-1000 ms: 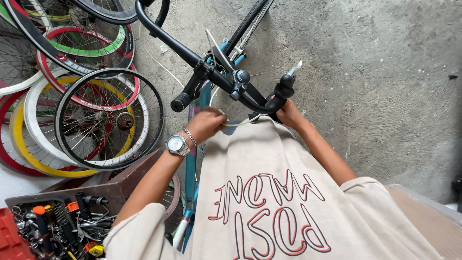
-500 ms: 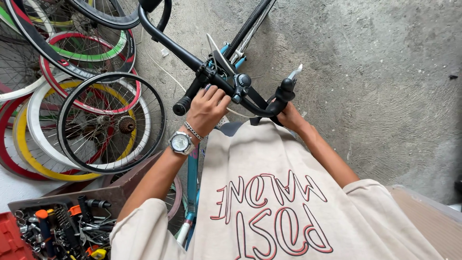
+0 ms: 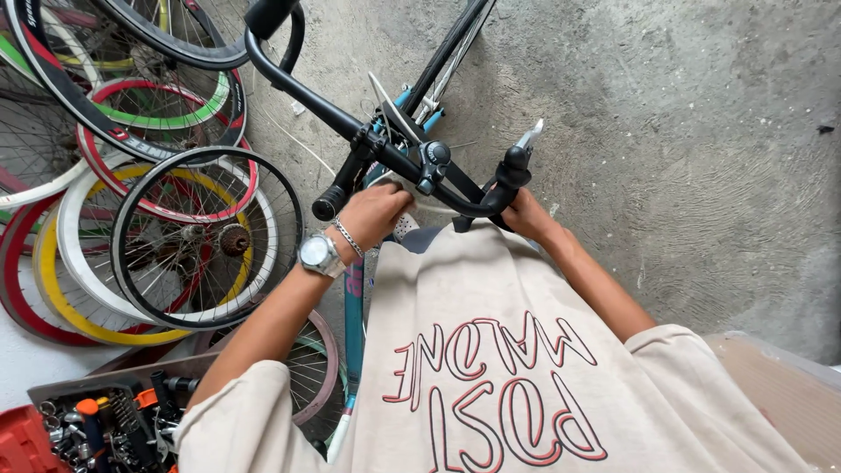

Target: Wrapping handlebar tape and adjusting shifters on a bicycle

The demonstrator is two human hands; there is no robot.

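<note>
hands (image 3: 375,215) on black handlebar (image 3: 399,162)

Bicycle repair workshop, stacked spoked wheels (image 3: 175,219) on bare concrete floor (image 3: 683,158), open tool case (image 3: 96,429) of sockets

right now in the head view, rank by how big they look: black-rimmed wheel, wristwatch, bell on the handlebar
1. black-rimmed wheel, clearly largest
2. wristwatch
3. bell, slightly smaller than the watch; the two look close, so that order is unsure
</note>
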